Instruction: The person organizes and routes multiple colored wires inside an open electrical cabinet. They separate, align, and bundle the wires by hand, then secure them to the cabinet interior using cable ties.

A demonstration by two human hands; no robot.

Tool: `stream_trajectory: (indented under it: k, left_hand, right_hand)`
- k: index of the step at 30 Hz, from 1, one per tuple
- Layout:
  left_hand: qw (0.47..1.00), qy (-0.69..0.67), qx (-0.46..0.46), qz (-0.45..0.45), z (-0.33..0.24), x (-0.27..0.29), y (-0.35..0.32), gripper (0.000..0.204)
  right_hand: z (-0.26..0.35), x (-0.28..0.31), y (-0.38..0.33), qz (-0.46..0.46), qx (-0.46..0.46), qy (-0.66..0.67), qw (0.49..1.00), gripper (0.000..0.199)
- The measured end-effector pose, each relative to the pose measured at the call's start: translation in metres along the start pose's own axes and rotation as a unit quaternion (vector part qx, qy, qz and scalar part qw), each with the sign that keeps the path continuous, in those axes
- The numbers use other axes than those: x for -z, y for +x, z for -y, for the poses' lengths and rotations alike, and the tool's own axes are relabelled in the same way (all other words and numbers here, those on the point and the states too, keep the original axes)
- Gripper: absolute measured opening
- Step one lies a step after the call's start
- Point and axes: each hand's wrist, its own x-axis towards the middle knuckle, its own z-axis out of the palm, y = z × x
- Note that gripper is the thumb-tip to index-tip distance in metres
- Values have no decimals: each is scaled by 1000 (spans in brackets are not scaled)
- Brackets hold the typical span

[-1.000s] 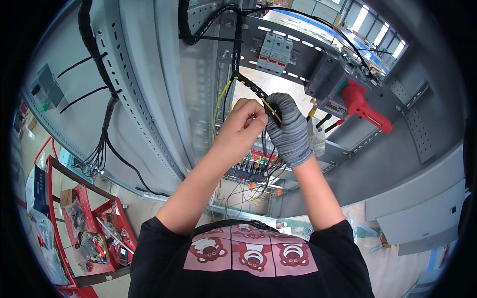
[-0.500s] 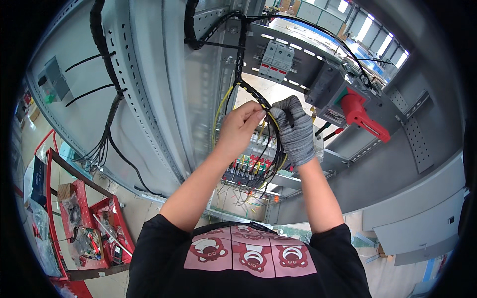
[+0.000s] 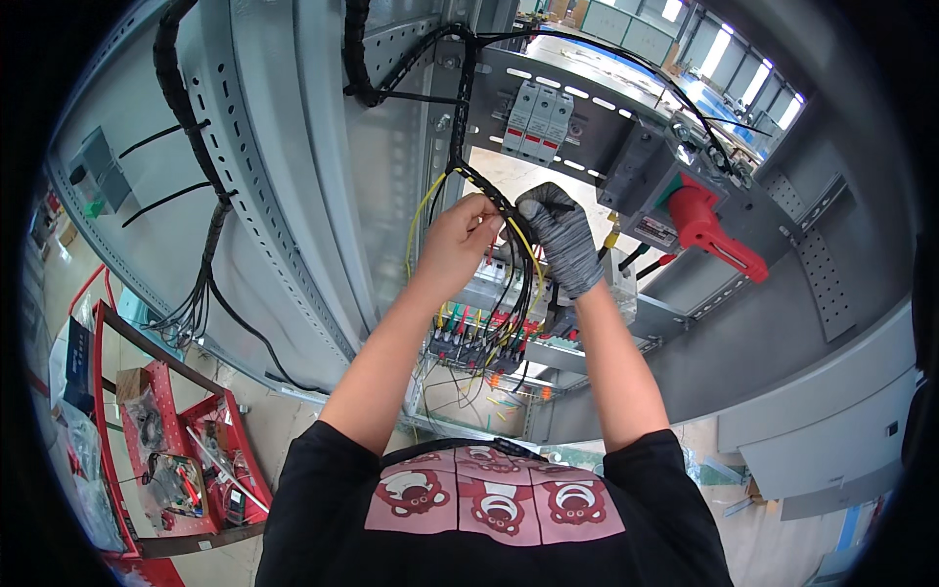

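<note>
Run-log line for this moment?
left hand: bare, at black wire bundle | right hand: grey-gloved, at same bundle | nearby: red handle, row of white modules

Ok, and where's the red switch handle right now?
In the head view, the red switch handle is right of centre, on the grey switch box, to the right of the gloved right hand.

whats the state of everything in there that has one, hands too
wire bundle: wrapped above, fanned out loose below
left hand: bare, fingertips pinched on the wire bundle
right hand: gloved, curled at the wire bundle, exact grip hidden
yellow wire: bowed out to the left
black side cable: wrapped, lower end split into strands
red handle: slanting down to the right
</note>
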Motion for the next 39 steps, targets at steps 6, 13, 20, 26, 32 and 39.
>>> stream_trajectory:
  k: [6, 13, 20, 26, 32, 39]
  left_hand:
    - [997, -76, 19, -7, -6, -7, -2, 6]
    - [997, -77, -16, 24, 1, -3, 8, 9]
    - [995, -78, -52, -22, 7, -18, 15, 9]
    - [988, -107, -49, -105, 19, -25, 33, 10]
    - [978, -133, -67, -150, 11, -37, 45, 13]
    - [964, -240, 56, -96, -1, -16, 57, 24]
  right_hand:
    - [-19, 4, 5, 53, -148, 129, 979, 31]
    - [-9, 2, -8, 53, -226, 189, 954, 33]
    - [-9, -6, -31, -76, 105, -150, 980, 43]
    - [-4, -16, -9, -126, 232, -543, 797, 27]
    - [-19, -15, 5, -175, 198, -375, 889, 24]
    - [-6, -15, 26, -194, 153, -409, 879, 13]
